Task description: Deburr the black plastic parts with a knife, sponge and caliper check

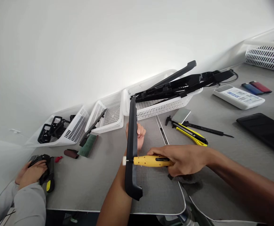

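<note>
My left hand (pixel 140 135) is closed around a long black plastic trim piece (pixel 131 138) with a hooked lower end, held upright above the table. Most of that hand is hidden behind the trim. In my right hand (pixel 186 158) is a yellow rotary tool (pixel 151 160), gripped from the right and pointing left. Its thin shaft crosses the face of the trim, and a white tip (pixel 124 160) shows at the trim's left edge. Whether the tip touches the trim I cannot tell.
Behind are white baskets (pixel 165 110), one holding long black parts (pixel 181 83). To the right lie a yellow utility knife (pixel 193 135), black calipers (pixel 205 128), a white scale (pixel 239 96) and a dark phone (pixel 264 130). A co-worker's hands (pixel 32 172) hold a black part at left.
</note>
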A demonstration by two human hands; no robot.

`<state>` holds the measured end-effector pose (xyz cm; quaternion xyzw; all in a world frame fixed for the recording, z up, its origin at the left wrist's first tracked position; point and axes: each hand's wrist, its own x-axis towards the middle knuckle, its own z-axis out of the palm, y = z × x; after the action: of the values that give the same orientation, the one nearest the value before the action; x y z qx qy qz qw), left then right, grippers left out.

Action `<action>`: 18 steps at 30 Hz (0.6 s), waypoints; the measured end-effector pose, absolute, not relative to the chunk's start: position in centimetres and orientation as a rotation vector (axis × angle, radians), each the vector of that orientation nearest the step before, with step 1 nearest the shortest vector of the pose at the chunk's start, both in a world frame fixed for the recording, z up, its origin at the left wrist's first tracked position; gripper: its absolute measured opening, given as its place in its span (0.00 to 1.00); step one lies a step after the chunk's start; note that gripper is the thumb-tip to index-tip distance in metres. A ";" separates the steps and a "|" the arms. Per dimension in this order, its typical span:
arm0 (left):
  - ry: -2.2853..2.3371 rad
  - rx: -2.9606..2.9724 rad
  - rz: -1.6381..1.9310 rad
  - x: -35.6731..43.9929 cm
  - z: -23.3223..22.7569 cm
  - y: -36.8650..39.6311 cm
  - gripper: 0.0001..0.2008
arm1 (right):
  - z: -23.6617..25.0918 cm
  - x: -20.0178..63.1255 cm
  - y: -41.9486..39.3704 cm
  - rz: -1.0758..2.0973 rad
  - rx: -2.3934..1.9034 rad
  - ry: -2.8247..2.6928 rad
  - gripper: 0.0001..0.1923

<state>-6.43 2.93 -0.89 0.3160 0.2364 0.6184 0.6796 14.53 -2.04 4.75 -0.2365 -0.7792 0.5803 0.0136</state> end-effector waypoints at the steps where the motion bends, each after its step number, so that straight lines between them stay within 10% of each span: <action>1: 0.534 0.716 1.388 -6.5 -0.9 3.0 0.24 | 4.6 14.5 -2.0 1.854 -0.724 -2.381 0.22; 10: 0.663 0.783 1.449 -6.7 -1.3 3.4 0.24 | 4.2 15.1 -0.9 1.898 -0.656 -2.008 0.16; 18: 0.662 0.706 1.404 -6.1 -0.1 2.9 0.25 | 0.8 14.6 1.2 0.871 -1.499 -2.050 0.23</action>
<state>-6.14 2.85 -0.15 0.3117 0.2925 0.6198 0.6581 14.63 1.23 0.80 -0.5439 -0.7437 0.3160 0.2264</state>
